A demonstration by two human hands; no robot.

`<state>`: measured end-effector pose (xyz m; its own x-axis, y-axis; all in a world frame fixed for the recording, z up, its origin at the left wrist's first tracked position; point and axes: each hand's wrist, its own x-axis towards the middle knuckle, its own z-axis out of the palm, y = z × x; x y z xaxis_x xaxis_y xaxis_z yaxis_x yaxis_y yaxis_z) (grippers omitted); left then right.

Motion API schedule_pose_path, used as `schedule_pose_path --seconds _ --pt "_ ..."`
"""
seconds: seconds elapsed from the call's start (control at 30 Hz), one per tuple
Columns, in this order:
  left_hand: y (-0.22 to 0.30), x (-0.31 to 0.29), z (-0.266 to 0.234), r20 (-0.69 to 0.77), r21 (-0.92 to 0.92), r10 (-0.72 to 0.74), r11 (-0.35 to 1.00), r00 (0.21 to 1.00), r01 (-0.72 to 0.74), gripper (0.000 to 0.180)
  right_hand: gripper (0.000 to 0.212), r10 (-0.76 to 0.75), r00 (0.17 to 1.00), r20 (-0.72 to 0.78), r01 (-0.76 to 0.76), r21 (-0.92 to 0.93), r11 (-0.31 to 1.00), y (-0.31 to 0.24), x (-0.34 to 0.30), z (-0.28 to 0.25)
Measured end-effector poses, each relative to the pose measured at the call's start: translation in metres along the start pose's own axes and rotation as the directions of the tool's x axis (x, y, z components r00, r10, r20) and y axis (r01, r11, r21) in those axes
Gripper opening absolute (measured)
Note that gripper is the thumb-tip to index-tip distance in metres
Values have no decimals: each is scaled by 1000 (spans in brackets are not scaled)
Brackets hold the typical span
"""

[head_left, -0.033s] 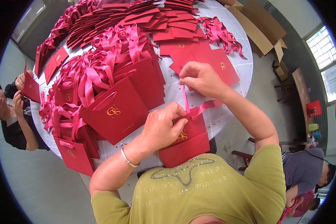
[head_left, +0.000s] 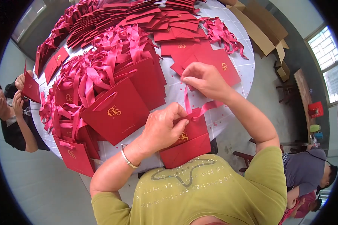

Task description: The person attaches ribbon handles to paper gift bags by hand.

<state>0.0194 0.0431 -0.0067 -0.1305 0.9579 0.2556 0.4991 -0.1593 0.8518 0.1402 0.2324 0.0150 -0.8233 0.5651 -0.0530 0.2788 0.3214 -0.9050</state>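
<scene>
A red paper gift bag with a gold emblem lies flat at the table's near edge, its folded lower part toward my body. My left hand, wearing a silver bangle, is closed in a pinch at the bag's top edge; its fingertips cover part of the emblem. Above and to the right, my right hand pinches the upper end of a pink ribbon, which runs up from the bag's top edge. Another loose ribbon length curls off to the right.
To the left stand many red bags with pink ribbon handles. Flat bags are piled farther back beside loose ribbons. A co-worker handles a bag at the left. Cardboard boxes and a wooden bench are at the right.
My right hand has shifted very slightly toward me and to the right, still pinching the ribbon. My left hand and the bag look unmoved.
</scene>
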Motion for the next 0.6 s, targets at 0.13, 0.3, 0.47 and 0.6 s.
schedule_pose_path --seconds 0.13,0.3,0.47,0.6 --pt "-5 0 4 -72 48 78 996 994 -74 19 38 -191 970 148 211 -132 969 5 -41 -23" --pt "-6 2 4 -31 56 -106 993 994 108 19 35 -337 931 143 353 -596 721 20 -84 -27" --pt "-6 7 8 -80 179 -203 960 976 214 22 33 -159 986 -41 118 -500 858 12 -115 -57" --pt "-10 9 11 -96 141 -228 960 969 240 23 24 60 987 -148 -66 -34 997 19 -140 -95"
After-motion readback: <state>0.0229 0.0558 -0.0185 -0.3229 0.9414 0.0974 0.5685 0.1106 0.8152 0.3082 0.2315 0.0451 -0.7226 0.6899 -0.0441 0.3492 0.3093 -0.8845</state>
